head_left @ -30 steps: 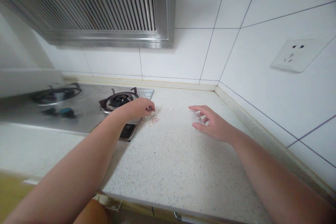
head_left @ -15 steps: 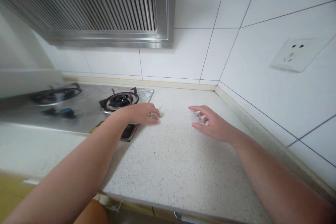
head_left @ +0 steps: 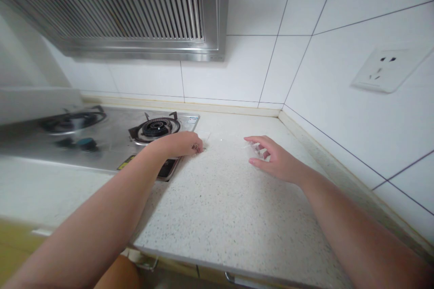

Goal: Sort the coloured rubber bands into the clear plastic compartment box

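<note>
A person's left hand (head_left: 179, 143) rests at the right edge of a gas stove (head_left: 101, 149), fingertips drawn tight together on a small object (head_left: 196, 147) that is too tiny to identify and sits low against the countertop. A short way to the right, the right hand (head_left: 276, 160) lies on its side with forefinger stretched out and thumb below. The other fingers curl narrowly about a crumpled piece of clear plastic (head_left: 257, 148), though it cannot be told from here whether they grip it or merely cup it. Both forearms reach in from the near edge. The work goes on over a pale speckled stone countertop (head_left: 224, 207) running into a corner of white tiled wall (head_left: 244, 67). The stove's black burner (head_left: 156, 127) stands just behind the left hand, with a ribbed stainless range hood (head_left: 135, 9) overhead. A white wall socket (head_left: 383, 70) is set into the right-hand tiles.
</note>
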The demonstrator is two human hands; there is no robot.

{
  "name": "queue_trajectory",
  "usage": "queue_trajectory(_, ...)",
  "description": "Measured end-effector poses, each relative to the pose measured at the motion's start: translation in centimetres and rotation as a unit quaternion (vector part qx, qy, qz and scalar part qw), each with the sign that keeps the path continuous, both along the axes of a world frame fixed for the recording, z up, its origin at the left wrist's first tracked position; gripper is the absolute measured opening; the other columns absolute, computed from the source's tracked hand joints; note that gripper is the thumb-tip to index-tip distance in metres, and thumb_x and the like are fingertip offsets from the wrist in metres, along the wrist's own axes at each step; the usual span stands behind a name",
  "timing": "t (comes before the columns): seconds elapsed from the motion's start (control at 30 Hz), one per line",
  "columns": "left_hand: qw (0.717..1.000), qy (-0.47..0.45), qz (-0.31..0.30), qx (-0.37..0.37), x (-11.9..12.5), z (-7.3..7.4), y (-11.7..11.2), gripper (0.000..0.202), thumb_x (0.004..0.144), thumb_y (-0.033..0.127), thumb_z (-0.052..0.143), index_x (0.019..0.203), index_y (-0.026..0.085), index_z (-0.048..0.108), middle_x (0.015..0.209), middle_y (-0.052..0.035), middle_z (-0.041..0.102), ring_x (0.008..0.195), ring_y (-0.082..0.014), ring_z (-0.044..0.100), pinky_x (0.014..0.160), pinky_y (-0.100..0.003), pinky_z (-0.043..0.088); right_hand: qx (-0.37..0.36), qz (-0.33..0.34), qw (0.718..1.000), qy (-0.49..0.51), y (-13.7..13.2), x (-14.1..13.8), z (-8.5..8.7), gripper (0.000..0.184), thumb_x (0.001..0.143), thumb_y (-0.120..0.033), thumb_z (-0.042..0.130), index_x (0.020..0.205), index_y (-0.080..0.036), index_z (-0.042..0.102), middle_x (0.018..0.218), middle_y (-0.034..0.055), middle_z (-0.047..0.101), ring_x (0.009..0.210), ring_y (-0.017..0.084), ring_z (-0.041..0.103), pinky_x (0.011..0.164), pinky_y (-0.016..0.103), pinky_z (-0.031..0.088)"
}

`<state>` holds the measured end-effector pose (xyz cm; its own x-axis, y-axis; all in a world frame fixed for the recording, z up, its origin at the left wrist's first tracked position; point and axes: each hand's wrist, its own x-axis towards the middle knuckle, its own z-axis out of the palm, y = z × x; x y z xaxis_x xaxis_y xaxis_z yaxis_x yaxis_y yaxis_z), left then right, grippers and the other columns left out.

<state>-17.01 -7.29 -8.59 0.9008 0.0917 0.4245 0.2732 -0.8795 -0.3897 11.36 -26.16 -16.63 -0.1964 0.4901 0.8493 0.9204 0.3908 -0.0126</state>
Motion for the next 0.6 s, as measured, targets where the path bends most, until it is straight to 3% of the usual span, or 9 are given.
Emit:
queue_trajectory(0.17, 1.000, -0.018, 0.018, -0.008, -0.4, 0.0, -0.6, 0.022, 0.078, 0.025, 0.055, 0.093, 0.021, 0.071, 0.097, -0.0052, 0.069, 0.088, -0.0184, 0.060, 0.080, -0.030, 0.044, -0.004, 0.021, 0.999, 0.033, 0.0, -0.2, 0.1, 0.052, 0.088, -0.037, 0.063, 0.137, -0.038, 0.045, 0.133, 0.0002, 0.047, 0.108, 0.016, 0.052, 0.079, 0.026, 0.052)
queue_trajectory(0.3, 0.999, -0.036, 0.025, -0.017, -0.5, 0.0, -1.0, 0.026, 0.083, 0.026, 0.049, 0.098, 0.022, 0.070, 0.099, -0.0042, 0.069, 0.088, -0.0177, 0.060, 0.078, -0.029, 0.044, -0.027, 0.044, 0.996, 0.078, -0.1, -0.3, 0.0, 0.052, 0.088, -0.039, 0.063, 0.137, -0.035, 0.045, 0.129, 0.0043, 0.050, 0.105, 0.018, 0.054, 0.080, 0.029, 0.054)
queue_trajectory(0.43, 0.996, -0.082, 0.030, 0.033, -0.2, 0.3, -0.5, 0.036, 0.081, 0.015, 0.040, 0.104, 0.017, 0.068, 0.107, -0.0068, 0.067, 0.097, -0.0185, 0.059, 0.087, -0.030, 0.043, -0.030, 0.084, 0.991, 0.102, 0.2, 0.0, 0.1, 0.055, 0.088, -0.041, 0.063, 0.139, -0.035, 0.042, 0.126, 0.0056, 0.051, 0.108, 0.019, 0.053, 0.084, 0.032, 0.054)
queue_trajectory(0.6, 0.994, -0.066, 0.017, 0.081, 0.2, 0.0, 0.6, 0.037, 0.084, 0.019, 0.043, 0.111, 0.018, 0.068, 0.116, -0.0070, 0.065, 0.111, -0.0191, 0.056, 0.100, -0.030, 0.038, -0.035, 0.107, 0.985, 0.130, 0.3, 0.0, 0.1, 0.056, 0.089, -0.040, 0.063, 0.140, -0.032, 0.040, 0.133, 0.0069, 0.048, 0.115, 0.020, 0.052, 0.098, 0.039, 0.049)
